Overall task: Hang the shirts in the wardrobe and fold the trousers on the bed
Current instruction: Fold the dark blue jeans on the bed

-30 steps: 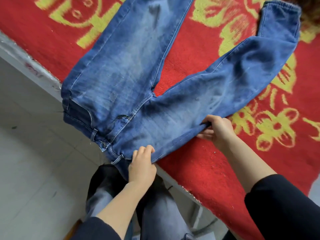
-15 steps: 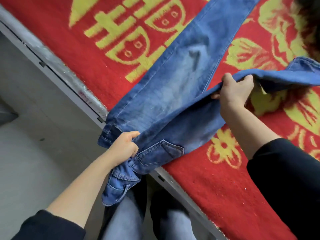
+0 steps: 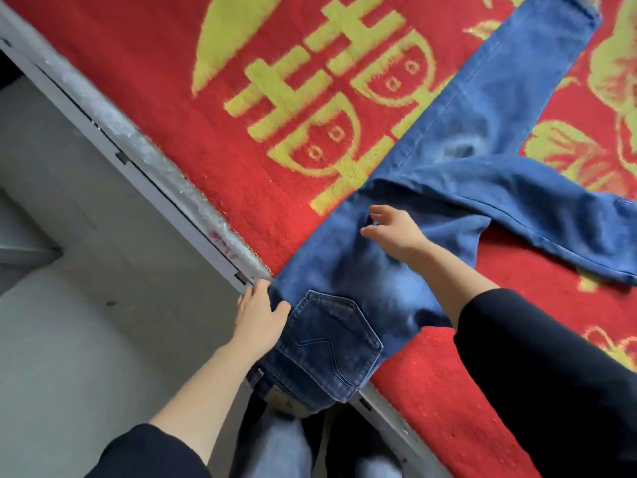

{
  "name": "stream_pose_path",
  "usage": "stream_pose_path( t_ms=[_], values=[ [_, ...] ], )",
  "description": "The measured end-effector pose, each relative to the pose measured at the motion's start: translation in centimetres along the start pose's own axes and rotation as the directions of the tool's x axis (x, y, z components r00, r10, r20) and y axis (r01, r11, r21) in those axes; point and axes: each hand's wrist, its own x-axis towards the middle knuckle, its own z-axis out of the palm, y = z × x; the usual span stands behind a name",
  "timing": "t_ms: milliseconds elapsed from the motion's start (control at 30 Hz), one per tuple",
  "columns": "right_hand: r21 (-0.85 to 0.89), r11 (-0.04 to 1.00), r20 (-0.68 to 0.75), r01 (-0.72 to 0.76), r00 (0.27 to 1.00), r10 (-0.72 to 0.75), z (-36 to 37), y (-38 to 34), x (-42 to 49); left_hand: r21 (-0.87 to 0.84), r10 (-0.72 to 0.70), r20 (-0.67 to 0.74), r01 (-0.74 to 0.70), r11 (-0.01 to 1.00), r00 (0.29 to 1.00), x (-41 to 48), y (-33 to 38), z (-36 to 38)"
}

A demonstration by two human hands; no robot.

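I've swung one leg across and let go. My right hand (image 3: 393, 232) now spreads open over the seat of the jeans (image 3: 344, 270) on the bed (image 3: 155, 63), and my left hand (image 3: 260, 315) rests open-fingered at the waist. The lengthwise fold is roughly made, but the upper leg trails askew to the right.

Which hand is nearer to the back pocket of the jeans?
Left. The left hand touches the jeans beside the back pocket; the right hand is farther up the leg.

The jeans (image 3: 448, 115) now lie folded over, back pocket up, while the left hand (image 3: 260, 315) and right hand (image 3: 393, 232) have released them.
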Motion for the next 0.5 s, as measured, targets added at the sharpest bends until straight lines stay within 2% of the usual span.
stream_pose_path(
  t_ms=[67, 167, 233, 333, 433, 500],
  values=[
    [0.073, 0.997, -0.076, 0.004, 0.997, 0.001, -0.1, 0.4, -0.1, 0.099, 0.077, -0.054, -0.072, 0.992, 0.996, 0.4, 1.0, -0.2],
    [0.177, 0.984, -0.276, 0.014, 0.96, 0.036, -1.5, 1.1, -0.7, 0.151, 0.15, -0.1, -0.134, 0.979, 0.984, 1.3, 3.7, -0.3],
    [0.274, 0.961, -0.454, 0.024, 0.884, 0.108, -3.2, 1.8, -1.0, 0.176, 0.227, -0.123, -0.204, 0.963, 0.966, 2.0, 5.9, -0.1],
    [0.342, 0.938, -0.658, -0.053, 0.7, 0.279, -7.1, 4.0, -1.3, 0.24, 0.336, -0.108, -0.304, 0.922, 0.936, 3.3, 10.4, 0.7],
    [0.559, 0.817, -0.615, -0.142, 0.59, 0.524, -10.3, 6.9, -1.1, 0.332, 0.44, -0.076, -0.393, 0.857, 0.895, 4.9, 15.0, 1.7],
    [0.679, 0.716, -0.521, -0.164, 0.578, 0.628, -12.0, 8.8, -0.8, 0.464, 0.557, -0.043, -0.477, 0.747, 0.83, 6.1, 17.9, 2.5]
  ],
)
